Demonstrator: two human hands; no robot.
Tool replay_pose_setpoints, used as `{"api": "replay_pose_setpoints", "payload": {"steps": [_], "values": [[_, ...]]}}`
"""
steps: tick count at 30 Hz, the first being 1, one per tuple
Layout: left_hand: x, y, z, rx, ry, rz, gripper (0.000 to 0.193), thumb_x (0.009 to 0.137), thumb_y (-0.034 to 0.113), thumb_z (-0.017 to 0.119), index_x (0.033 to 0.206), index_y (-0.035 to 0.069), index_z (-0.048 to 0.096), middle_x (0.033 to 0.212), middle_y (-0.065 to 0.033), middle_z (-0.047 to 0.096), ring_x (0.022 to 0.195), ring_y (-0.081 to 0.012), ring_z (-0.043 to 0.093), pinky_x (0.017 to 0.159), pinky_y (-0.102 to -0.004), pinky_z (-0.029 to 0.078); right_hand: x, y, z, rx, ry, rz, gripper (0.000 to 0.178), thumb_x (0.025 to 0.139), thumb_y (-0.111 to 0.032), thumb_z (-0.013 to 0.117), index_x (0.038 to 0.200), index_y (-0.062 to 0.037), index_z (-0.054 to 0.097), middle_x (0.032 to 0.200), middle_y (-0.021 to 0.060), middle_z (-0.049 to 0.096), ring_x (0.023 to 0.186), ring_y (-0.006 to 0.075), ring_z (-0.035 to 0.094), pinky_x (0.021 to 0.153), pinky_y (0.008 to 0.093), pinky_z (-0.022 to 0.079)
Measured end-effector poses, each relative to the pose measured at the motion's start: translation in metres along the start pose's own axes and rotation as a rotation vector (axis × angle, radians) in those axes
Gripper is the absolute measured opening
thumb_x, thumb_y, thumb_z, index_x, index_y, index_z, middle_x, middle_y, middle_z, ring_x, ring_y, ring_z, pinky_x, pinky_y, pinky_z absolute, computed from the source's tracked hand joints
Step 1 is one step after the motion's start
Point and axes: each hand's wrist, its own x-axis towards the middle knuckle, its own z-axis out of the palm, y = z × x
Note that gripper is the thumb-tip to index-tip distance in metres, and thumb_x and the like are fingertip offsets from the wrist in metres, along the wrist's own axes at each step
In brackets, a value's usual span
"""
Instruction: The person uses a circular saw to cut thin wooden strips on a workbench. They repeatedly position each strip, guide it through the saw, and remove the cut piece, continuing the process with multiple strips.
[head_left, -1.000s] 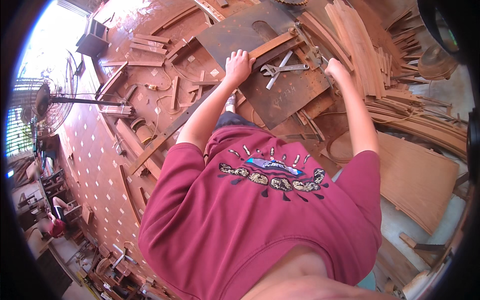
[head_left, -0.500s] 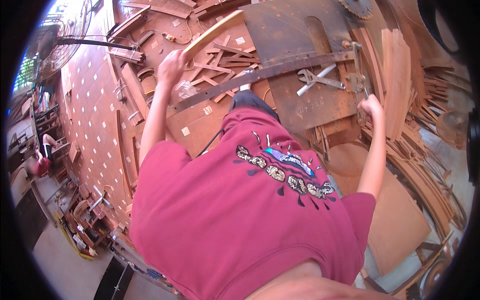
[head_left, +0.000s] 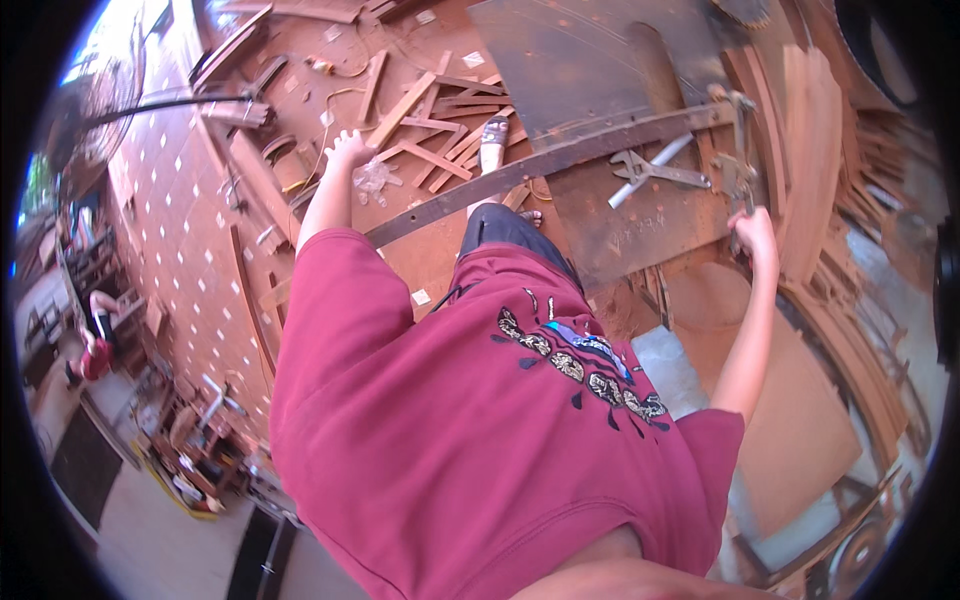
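My left hand (head_left: 347, 152) is stretched out with its fingers apart and holds nothing. Just beyond it a wooden strip (head_left: 404, 110) lies on a loose pile of offcuts on the floor. At the right, my right hand (head_left: 756, 234) is closed around a small metal handle, mostly hidden by the fingers, below a metal fitting (head_left: 738, 172). From that fitting a long dark metal bar (head_left: 560, 158) runs leftward across the metal machine table (head_left: 575, 75) and past its edge. An adjustable wrench (head_left: 655, 172) and a pale tube (head_left: 632, 184) lie crossed on the table.
Long boards (head_left: 808, 150) stand stacked right of the table, with a large flat panel (head_left: 785, 420) nearer me. A clear plastic bag (head_left: 374, 183) lies on the tiled floor by the offcuts. A fan (head_left: 110, 110) stands far left; another person (head_left: 95, 355) is behind it.
My left hand has let go of the wooden strip and opened; a similar strip now lies on the offcut pile. The right hand stays by the metal fitting. My view has shifted slightly.
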Motion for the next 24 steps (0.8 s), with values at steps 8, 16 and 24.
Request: {"api": "replay_pose_setpoints", "payload": {"steps": [8,16,24], "values": [[0.002,0.053,-0.054,-0.722,0.183,0.519,0.050,0.105,0.039,0.059,0.131,-0.003,0.066,0.111,-0.0156,0.075,0.105,-0.0209,0.068,0.097,-0.0349,0.051,-0.004,-0.022,-0.018,0.324,-0.095,-0.261,0.036,0.096,-0.030,0.066,0.123,-0.0066,0.068,0.105,0.0029,0.071,0.093,0.0188,0.067,0.081,0.0369,0.052],[-0.138,0.077,-0.088,-0.740,0.195,0.554,0.043,0.108,0.034,0.055,0.124,-0.004,0.067,0.103,-0.0140,0.074,0.097,-0.0186,0.068,0.090,-0.0338,0.052,0.120,0.060,-0.053,0.057,0.530,-0.097,0.066,0.086,-0.034,0.077,0.141,-0.0021,0.059,0.134,0.0256,0.065,0.132,0.0360,0.060,0.110,0.0424,0.048],[-0.210,0.002,-0.037,-0.868,0.478,0.256,0.035,0.108,0.027,0.058,0.118,-0.004,0.069,0.094,-0.0143,0.074,0.089,-0.0176,0.069,0.083,-0.0338,0.053,0.128,-0.035,-0.060,-0.500,0.214,0.121,0.055,0.086,-0.042,0.079,0.126,-0.0060,0.069,0.133,0.0202,0.067,0.125,0.0350,0.065,0.105,0.0483,0.053]]}}
